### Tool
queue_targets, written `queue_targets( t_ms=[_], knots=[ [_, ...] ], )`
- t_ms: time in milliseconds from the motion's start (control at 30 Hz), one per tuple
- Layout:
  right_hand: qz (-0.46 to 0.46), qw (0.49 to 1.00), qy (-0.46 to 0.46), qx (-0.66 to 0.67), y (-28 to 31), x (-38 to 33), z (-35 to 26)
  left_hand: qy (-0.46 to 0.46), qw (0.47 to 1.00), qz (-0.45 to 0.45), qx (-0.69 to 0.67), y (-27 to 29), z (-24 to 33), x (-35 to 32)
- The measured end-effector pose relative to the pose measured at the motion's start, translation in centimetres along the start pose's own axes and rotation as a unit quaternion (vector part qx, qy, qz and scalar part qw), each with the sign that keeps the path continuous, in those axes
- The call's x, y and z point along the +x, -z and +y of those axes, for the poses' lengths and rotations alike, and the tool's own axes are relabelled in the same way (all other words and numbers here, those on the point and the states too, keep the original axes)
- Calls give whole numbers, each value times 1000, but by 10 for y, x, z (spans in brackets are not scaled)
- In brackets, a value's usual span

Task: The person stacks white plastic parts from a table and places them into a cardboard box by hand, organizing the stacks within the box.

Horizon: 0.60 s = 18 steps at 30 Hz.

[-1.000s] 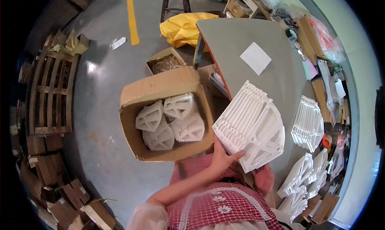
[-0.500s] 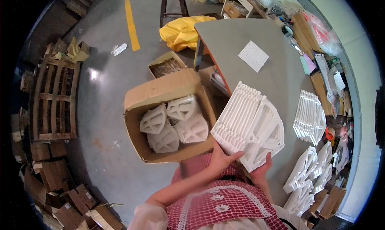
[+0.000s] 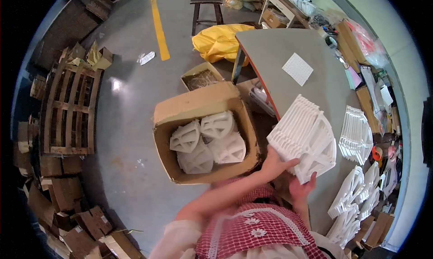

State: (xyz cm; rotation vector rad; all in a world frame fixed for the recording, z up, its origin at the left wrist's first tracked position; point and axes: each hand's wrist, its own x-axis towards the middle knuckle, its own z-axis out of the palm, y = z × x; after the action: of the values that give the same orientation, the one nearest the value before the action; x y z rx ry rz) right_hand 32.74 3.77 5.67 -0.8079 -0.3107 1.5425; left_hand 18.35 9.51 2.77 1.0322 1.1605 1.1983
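Between my two hands is a thick stack of white fan-shaped plastic parts [image 3: 311, 135], ribbed on one side and with cut-out openings. My left hand [image 3: 276, 164] grips its near left edge, thumb laid over the top. From below and the right, my right hand [image 3: 302, 186] closes on the near corner, its thumb up against the side. The stack is tilted over the table's near edge. To its left stands an open cardboard box [image 3: 198, 101] holding several bundles of similar white parts [image 3: 216, 123].
On the grey table [image 3: 270, 47] lie a white perforated sheet [image 3: 297, 69], another white stack [image 3: 355, 135] and several bundles [image 3: 347, 191] at the right. A smaller box [image 3: 203, 76], a yellow bag [image 3: 218, 40] and a stool [image 3: 206, 2] stand beyond. A wooden pallet [image 3: 72, 106] lies left.
The whole view has shifted, with the box and table now further right in the picture. Both hands still hold the white stack, which is turned slightly.
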Motion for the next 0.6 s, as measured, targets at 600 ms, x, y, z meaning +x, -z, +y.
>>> queue_targets(
  t_ms=[600],
  knots=[
    [-6,900,-365,-239,39,46,177,462,875,63,128,202,-227,-118]
  ],
)
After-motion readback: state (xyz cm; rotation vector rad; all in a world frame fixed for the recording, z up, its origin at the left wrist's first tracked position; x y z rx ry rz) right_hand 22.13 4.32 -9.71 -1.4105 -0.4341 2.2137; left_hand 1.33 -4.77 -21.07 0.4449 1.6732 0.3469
